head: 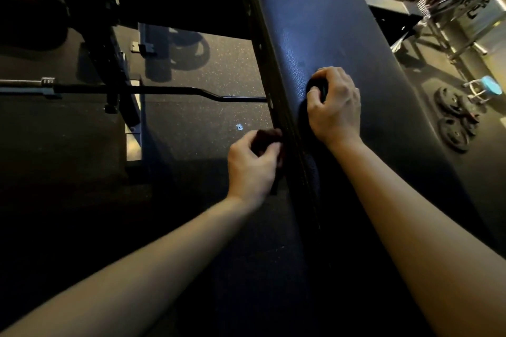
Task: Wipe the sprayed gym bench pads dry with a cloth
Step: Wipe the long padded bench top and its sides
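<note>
The bench pad (pixel 342 35) is dark, pebble-grained vinyl with a dull sheen. It runs as a wide, bulging band from 12 o'clock down to 5 o'clock. Its stitched left edge drops steeply past the middle of the view.

At that edge, the left hand (pixel 252 167) pinches a dark reddish cloth (pixel 267 138) against the pad's side wall. At 1 o'clock from it, on the pad's top face, the right hand (pixel 335 107) is curled round a dark wad (pixel 317 89); it is too dim to tell whether this is part of the same cloth.

Speckled rubber floor (pixel 205 68) lies open left of the edge. A curl bar (pixel 169 89) reaches in from 9 o'clock towards the pad. Weight plates (pixel 454 120) and a blue stool (pixel 490 85) sit on the floor at 3 o'clock.
</note>
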{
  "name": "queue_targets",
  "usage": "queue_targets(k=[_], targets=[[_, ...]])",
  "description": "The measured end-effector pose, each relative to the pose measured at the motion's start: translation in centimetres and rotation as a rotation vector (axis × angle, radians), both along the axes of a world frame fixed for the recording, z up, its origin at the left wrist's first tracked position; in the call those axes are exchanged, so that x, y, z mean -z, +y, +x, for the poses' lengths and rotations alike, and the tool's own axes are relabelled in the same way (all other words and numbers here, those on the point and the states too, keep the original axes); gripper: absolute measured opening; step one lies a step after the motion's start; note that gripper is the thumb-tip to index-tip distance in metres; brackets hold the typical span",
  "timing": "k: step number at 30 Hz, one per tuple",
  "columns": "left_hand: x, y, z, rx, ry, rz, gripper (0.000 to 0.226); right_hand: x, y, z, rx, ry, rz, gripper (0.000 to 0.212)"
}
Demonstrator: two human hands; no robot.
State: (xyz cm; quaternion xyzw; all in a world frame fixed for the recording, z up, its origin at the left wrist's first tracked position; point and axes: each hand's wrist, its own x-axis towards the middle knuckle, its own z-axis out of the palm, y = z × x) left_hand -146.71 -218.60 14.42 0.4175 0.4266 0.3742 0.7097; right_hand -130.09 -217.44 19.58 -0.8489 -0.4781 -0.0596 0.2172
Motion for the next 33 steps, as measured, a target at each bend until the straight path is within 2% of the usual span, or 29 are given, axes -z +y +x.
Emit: queue_targets(k=[2,5,9,12,18,21,24,26,30,33], targets=[[0.2,-2.6,-1.1,0.008,0.037,-0.024,0.014,0.1,0.0,0.1,-0.007,-0.009,-0.013,0.028],[-0.1,-6.3,-3.7,0.136,0.029,-0.102,0.017,0.1,0.1,0.2,-0.015,-0.029,-0.055,0.038],[-0.4,0.6,0.2,0.007,0.033,0.031,0.019,0.2,0.3,0.1,-0.020,-0.018,-0.135,0.052],[-1.3,1.7,1.3,-0.039,-0.002,0.096,0.015,0.2,0.4,0.2,-0.010,-0.021,-0.120,0.050],[0.0,-5.4,-3.2,0.146,0.012,-0.069,0.014,0.2,0.3,0.2,-0.006,-0.026,-0.121,0.049],[0.3,-2.2,-0.7,0.065,0.014,-0.003,0.020,0.2,0.3,0.2,-0.002,-0.024,-0.112,0.049],[0.4,1.8,1.5,-0.022,-0.029,-0.035,0.019,0.2,0.3,0.2,0.007,-0.028,-0.113,0.050],[0.6,0.4,0.9,-0.024,0.011,-0.019,0.018,0.2,0.3,0.2,0.002,-0.028,-0.114,0.049],[0.3,-6.2,-3.3,0.151,0.046,-0.002,0.018,0.2,0.2,0.1,0.004,-0.026,-0.104,0.047],[0.5,-1.6,-0.6,0.059,0.068,0.120,0.019,0.2,0.3,0.2,0.004,-0.027,-0.097,0.048]])
